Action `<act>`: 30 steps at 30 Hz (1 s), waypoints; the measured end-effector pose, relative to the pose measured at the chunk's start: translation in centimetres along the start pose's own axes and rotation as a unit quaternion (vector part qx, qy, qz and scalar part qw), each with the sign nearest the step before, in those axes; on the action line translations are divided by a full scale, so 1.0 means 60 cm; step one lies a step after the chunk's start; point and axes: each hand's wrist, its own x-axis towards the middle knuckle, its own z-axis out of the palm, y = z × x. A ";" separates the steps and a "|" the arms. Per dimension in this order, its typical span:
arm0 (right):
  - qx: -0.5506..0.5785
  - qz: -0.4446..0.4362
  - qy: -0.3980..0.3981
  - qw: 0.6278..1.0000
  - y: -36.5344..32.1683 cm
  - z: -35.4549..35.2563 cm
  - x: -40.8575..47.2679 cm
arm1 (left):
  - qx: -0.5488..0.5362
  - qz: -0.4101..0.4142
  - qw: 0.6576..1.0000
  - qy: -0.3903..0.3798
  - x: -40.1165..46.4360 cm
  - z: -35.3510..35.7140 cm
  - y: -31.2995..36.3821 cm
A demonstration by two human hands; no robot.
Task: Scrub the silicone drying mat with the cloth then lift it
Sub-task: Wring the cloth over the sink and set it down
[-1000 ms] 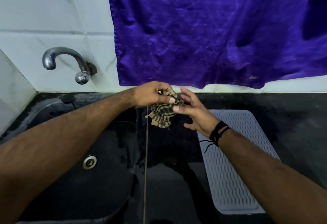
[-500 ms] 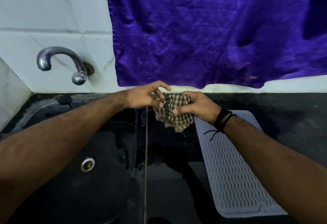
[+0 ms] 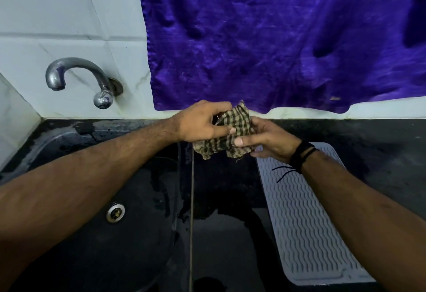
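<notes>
Left hand (image 3: 202, 122) and right hand (image 3: 267, 140) both pinch small checked brown cloth (image 3: 230, 134), limp, light. Grey ribbed silicone mat (image 3: 306, 222) flat below right hand; floppy, likely slick; lift by corner.

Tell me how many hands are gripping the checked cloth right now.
2. The left hand grips the checked cloth from its left side, and the right hand holds its right side. The cloth is held above the black counter, clear of the silicone drying mat.

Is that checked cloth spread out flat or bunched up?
Bunched up. The cloth is folded over between the left hand and right hand, with its corners hanging down.
</notes>
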 end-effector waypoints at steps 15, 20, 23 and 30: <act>0.318 0.164 0.041 0.933 0.121 0.068 0.000 | -0.365 -0.433 0.824 -0.011 -0.012 0.110 -0.016; 0.296 0.072 0.065 0.950 0.104 0.049 0.009 | -0.407 -0.313 0.858 0.029 -0.024 0.093 -0.040; 0.330 -0.029 0.070 0.941 0.050 0.033 0.011 | -0.383 -0.229 0.889 0.101 -0.017 0.063 -0.039; 0.343 0.047 0.081 0.935 0.073 0.021 0.026 | -0.323 -0.273 0.905 0.051 -0.011 0.090 -0.057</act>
